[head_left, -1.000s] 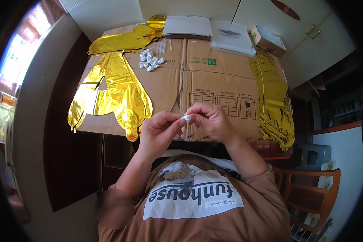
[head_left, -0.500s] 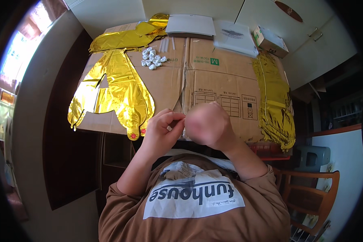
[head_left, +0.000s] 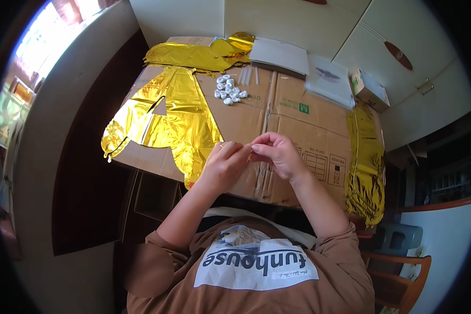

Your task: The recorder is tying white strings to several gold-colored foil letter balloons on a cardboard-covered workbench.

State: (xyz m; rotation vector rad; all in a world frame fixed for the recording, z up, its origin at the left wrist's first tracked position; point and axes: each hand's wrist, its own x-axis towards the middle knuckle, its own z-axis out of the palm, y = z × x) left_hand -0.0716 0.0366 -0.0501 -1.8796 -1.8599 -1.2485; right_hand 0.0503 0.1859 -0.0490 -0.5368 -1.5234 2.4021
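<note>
My left hand (head_left: 225, 166) and my right hand (head_left: 281, 158) meet fingertip to fingertip above the near part of the cardboard. Both are closed in a pinch, and whatever lies between the fingers is too small to make out. Just left of my left hand lies a flat gold foil balloon (head_left: 186, 112) shaped like a letter A. Its lower right leg is partly behind my left hand and forearm. Beyond my hands sits a heap of small white rolls (head_left: 228, 90), perhaps of ribbon, with a few thin clear straws (head_left: 246, 76) beside it.
Flattened cardboard (head_left: 246, 118) covers the table. More folded gold foil (head_left: 186, 56) lies at the far left, and a long gold foil piece (head_left: 365, 162) along the right edge. At the back are a white flat box (head_left: 280, 55), a clear plastic sleeve (head_left: 329, 81) and a small carton (head_left: 370, 90).
My view has shifted, so the table appears farther right. My right hand has turned from a blurred fist into a visible pinch, still meeting my left fingertips.
</note>
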